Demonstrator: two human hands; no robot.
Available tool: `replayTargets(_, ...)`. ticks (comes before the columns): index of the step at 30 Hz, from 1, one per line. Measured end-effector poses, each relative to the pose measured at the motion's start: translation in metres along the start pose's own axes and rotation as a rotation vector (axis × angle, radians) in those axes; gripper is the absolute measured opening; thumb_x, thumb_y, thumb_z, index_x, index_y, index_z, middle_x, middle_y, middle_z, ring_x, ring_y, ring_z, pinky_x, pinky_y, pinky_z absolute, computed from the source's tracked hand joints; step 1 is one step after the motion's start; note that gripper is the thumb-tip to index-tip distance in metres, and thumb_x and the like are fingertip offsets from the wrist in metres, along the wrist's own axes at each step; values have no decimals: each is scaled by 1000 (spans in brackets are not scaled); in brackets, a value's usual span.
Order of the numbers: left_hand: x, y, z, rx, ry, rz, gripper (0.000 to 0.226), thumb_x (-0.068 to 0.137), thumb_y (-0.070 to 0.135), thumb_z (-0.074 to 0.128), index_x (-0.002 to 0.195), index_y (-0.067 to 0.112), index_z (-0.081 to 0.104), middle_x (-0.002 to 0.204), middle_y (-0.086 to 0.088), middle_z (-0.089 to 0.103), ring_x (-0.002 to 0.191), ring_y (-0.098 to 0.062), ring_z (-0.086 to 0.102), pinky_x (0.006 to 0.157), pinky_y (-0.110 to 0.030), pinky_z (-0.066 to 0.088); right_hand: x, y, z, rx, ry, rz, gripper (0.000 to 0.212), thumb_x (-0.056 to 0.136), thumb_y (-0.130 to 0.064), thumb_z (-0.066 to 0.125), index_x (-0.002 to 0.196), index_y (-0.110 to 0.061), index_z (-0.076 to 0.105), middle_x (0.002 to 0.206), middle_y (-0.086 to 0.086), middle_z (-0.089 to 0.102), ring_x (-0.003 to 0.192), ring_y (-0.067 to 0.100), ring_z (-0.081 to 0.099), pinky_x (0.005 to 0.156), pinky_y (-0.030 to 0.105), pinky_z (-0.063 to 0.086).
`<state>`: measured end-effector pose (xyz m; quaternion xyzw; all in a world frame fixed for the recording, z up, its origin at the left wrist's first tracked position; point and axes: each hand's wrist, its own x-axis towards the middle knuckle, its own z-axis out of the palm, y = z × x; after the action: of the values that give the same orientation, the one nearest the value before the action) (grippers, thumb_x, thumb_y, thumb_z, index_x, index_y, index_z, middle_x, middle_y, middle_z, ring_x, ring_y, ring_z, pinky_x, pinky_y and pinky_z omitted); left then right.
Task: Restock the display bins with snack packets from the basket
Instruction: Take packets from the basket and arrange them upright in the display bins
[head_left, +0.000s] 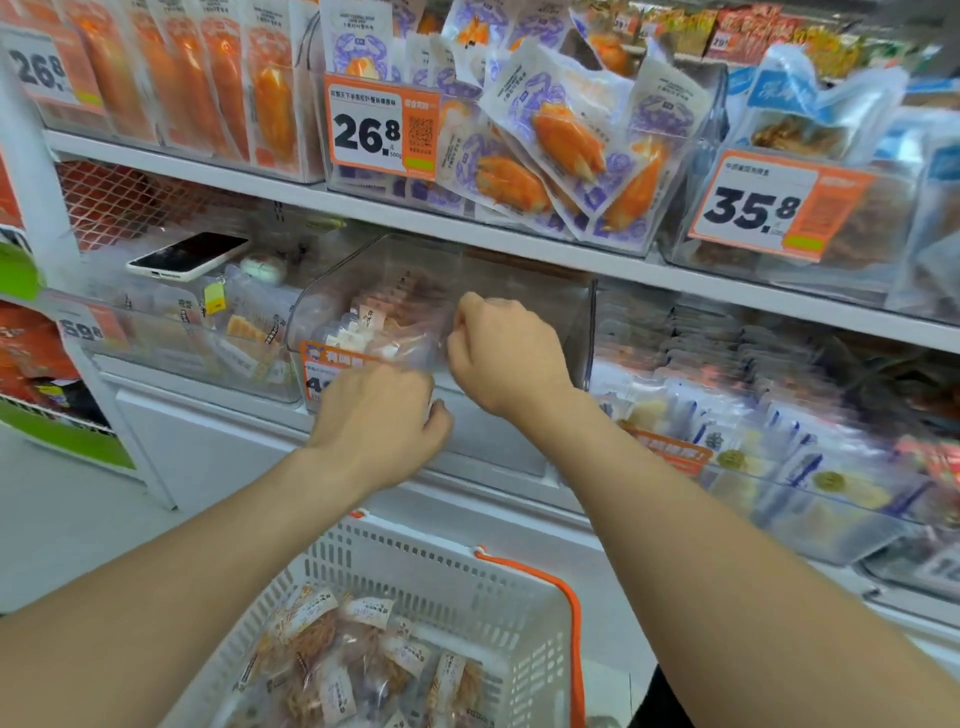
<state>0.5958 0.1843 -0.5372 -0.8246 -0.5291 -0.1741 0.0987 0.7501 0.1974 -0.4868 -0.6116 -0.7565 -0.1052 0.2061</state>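
A clear display bin (524, 312) sits on the middle shelf, with snack packets (374, 327) piled in its left part. My right hand (501, 353) reaches over the bin's front rim, its fingers curled on a clear packet at the edge of that pile. In front of the bin's price label, my left hand (379, 415) has its fingers curled shut against the bin's front wall. Below, a white basket (467, 582) with an orange handle (566, 597) holds several packets of dried snacks (343, 660).
A phone (187, 254) lies on top of the neighbouring bin to the left (171, 338). The upper shelf carries bins of orange and purple packets (550, 145) with price tags (379, 130). More filled bins (779, 457) stand to the right.
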Motion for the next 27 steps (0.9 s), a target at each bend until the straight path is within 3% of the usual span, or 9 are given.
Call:
replayTargets(4,-47,4,23,126,-588,118,25,102,40,46,93,19,55,91,-6,58,82,-32,58,69,-37,46,-48,-14,-3,-62,-104,-97,21,98,-31,50,109,-14,57,92,13,64,73,37,53,61,37,33)
replayTargets(7,-84,9,59,112,-999,208,32,103,39,51,122,17,63,115,-6,61,99,-29,62,83,-40,50,-92,-17,23,-44,-413,-105,26,96,-28,53,117,-17,61,114,16,63,103,40,62,73,40,44)
replayTargets(9,-106,13,88,100,-1131,229,36,103,43,51,122,16,66,110,-5,62,90,-27,60,80,-41,51,-125,-20,45,-130,-709,-127,44,98,-26,53,141,-21,53,137,17,51,126,42,50,96,48,46)
replayTargets(11,-129,19,114,81,-1202,227,37,105,46,49,119,17,65,112,-5,64,90,-26,60,82,-42,53,-153,-26,60,-214,-916,-147,61,99,-21,52,157,-24,34,150,18,39,136,43,40,108,52,39)
replayTargets(13,-153,22,137,96,-1251,244,40,105,40,47,139,23,60,135,-4,61,111,-27,62,93,-44,54,-173,-33,71,-219,-988,-164,65,99,-16,51,159,-24,28,151,18,40,135,42,42,109,53,38)
replayTargets(17,-193,13,176,140,-1339,233,48,103,18,47,152,18,50,157,-5,48,111,-24,58,82,-39,51,-190,-36,80,-150,-1068,-191,59,97,-5,48,153,-22,37,128,10,57,97,29,60,75,40,46)
replayTargets(20,-210,6,191,178,-1308,156,76,98,5,55,164,29,26,174,-6,12,124,-31,62,88,-38,58,-195,-33,86,-188,-1115,-202,44,94,1,49,134,-16,55,101,4,58,74,20,56,60,32,44)
replayTargets(23,-226,8,197,222,-1261,126,105,93,-4,63,165,42,2,170,-10,-26,115,-38,66,84,-40,63,-197,-33,93,-224,-1112,-223,30,93,1,50,118,-11,61,89,2,55,68,17,55,58,31,46)
replayTargets(27,-242,3,218,277,-1156,65,114,92,-2,66,162,50,-8,166,-15,-34,129,-52,52,88,-45,59,-191,-41,96,-164,-1077,-270,32,96,-2,48,125,-13,59,103,4,59,76,18,61,65,32,53)
